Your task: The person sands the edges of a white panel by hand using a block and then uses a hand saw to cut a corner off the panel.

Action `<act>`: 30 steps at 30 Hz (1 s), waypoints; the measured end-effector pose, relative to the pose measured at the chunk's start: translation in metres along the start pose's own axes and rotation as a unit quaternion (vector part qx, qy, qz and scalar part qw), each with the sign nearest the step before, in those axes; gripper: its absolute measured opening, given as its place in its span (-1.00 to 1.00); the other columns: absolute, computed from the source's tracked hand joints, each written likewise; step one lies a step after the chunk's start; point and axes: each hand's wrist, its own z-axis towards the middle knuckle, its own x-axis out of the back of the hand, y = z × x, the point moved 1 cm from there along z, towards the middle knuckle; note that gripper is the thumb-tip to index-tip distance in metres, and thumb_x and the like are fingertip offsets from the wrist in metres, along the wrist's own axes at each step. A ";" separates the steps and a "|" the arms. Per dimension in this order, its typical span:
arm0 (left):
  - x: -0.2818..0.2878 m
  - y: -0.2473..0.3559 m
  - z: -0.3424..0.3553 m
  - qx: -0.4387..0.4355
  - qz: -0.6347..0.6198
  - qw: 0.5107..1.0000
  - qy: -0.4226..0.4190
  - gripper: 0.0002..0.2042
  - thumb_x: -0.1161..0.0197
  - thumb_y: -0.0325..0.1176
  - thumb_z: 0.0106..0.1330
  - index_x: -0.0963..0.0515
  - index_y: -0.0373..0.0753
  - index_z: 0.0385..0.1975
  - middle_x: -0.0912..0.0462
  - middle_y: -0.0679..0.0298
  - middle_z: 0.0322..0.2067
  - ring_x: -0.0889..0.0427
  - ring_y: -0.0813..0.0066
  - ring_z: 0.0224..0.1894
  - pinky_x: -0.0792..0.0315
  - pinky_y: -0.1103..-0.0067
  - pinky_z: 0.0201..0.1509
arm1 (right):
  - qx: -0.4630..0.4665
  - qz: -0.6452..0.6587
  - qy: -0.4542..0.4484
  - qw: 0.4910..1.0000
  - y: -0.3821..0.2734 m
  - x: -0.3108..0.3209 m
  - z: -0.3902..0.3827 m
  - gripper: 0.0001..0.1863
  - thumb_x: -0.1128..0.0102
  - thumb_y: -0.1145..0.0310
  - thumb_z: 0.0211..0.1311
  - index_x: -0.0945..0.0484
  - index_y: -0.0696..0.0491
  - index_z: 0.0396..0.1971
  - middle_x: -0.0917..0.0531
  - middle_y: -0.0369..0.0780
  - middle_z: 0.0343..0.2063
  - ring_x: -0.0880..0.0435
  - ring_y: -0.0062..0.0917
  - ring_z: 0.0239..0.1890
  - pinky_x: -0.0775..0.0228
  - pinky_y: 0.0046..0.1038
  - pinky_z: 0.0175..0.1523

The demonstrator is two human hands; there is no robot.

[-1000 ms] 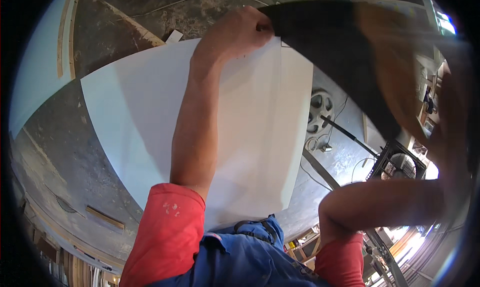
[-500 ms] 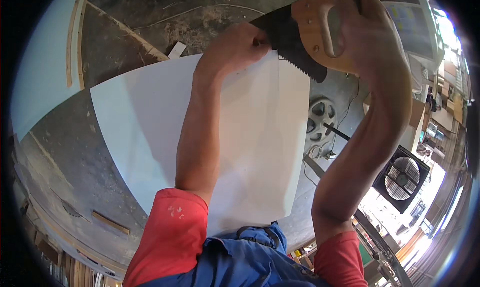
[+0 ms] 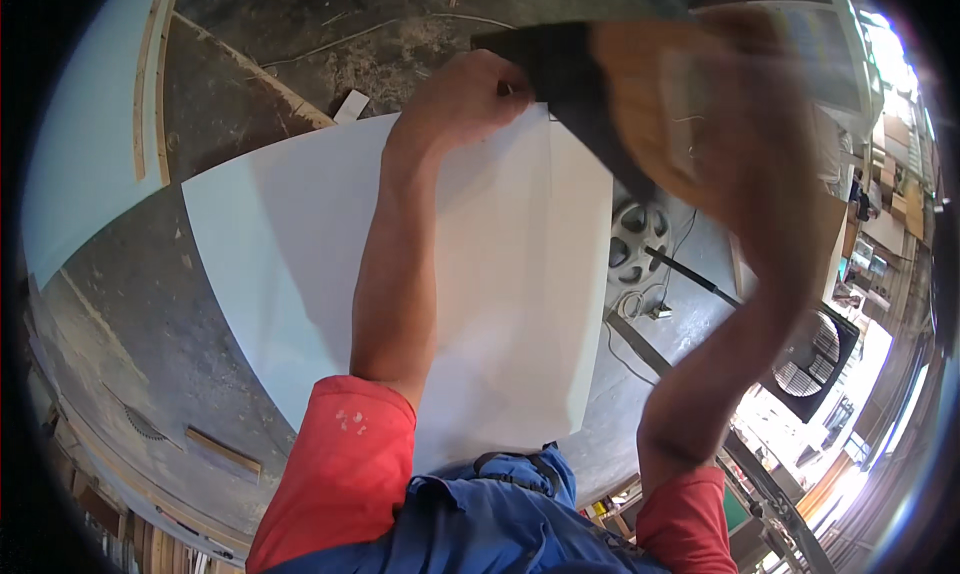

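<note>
A large white board (image 3: 490, 264) lies in front of me and reaches from my waist to its far edge. At that edge my left hand (image 3: 465, 99) is curled closed on the board, with part of its fingers hidden. My right hand (image 3: 750, 134), smeared by motion, is wrapped round the wooden handle of a handsaw (image 3: 578, 89). The dark blade slants over the far right corner of the board, its tip close to my left hand. A thin line (image 3: 550, 154) runs down the board just left of the blade's lower part.
Right of the board are a grey spoked wheel cover (image 3: 638, 239) and a black-framed fan (image 3: 808, 359). A small white offcut (image 3: 352, 106) lies on the floor beyond the board. Wooden strips (image 3: 222, 454) and a pale panel (image 3: 90, 154) are at the left.
My right hand has moved a little right and toward me with the handsaw, which is now blurred. The left hand stays at the board's far edge, shifted only slightly.
</note>
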 end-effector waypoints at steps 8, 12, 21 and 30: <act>0.002 0.023 0.005 0.007 -0.045 0.998 -0.053 -0.77 -0.28 -0.23 0.28 -0.69 -0.26 -0.25 -0.57 0.36 -0.59 -0.46 0.58 -0.54 -0.39 0.52 -0.45 | 0.098 -0.125 0.070 0.985 0.012 0.073 -0.091 -0.62 -0.19 0.26 0.32 -0.48 0.17 0.02 -0.56 -0.15 -0.37 -0.60 -0.40 -0.40 -0.38 -0.50 -0.32; -0.003 0.013 0.002 0.055 -0.071 0.995 -0.033 -0.74 -0.27 -0.19 0.25 -0.72 -0.21 -0.21 -0.73 0.24 -0.45 -0.63 0.46 -0.47 -0.48 0.48 -0.38 | -0.089 0.147 0.108 0.979 0.004 0.044 -0.103 -0.62 -0.20 0.37 0.28 -0.43 0.18 0.04 -0.49 -0.14 -0.47 -0.52 -0.33 -0.48 -0.37 -0.28 -0.33; -0.004 0.003 0.013 0.005 -0.037 0.999 -0.031 -0.71 -0.29 -0.17 0.26 -0.71 -0.22 -0.17 -0.76 0.21 -0.32 -0.67 0.42 -0.36 -0.51 0.48 -0.24 | -0.121 0.236 0.162 0.950 0.004 0.009 -0.108 -0.74 -0.10 0.43 0.36 -0.44 0.11 0.01 -0.54 -0.08 -0.11 -0.57 -0.32 -0.04 -0.37 -0.39 0.09; -0.004 0.014 0.014 -0.002 -0.052 0.998 -0.020 -0.72 -0.31 -0.19 0.25 -0.70 -0.26 -0.19 -0.73 0.23 -0.41 -0.60 0.48 -0.43 -0.51 0.47 -0.30 | -0.091 0.030 0.191 0.977 -0.001 0.032 -0.155 -0.55 -0.14 0.25 0.31 -0.31 0.14 0.09 -0.55 -0.03 -0.13 -0.65 -0.37 -0.11 -0.51 -0.36 -0.02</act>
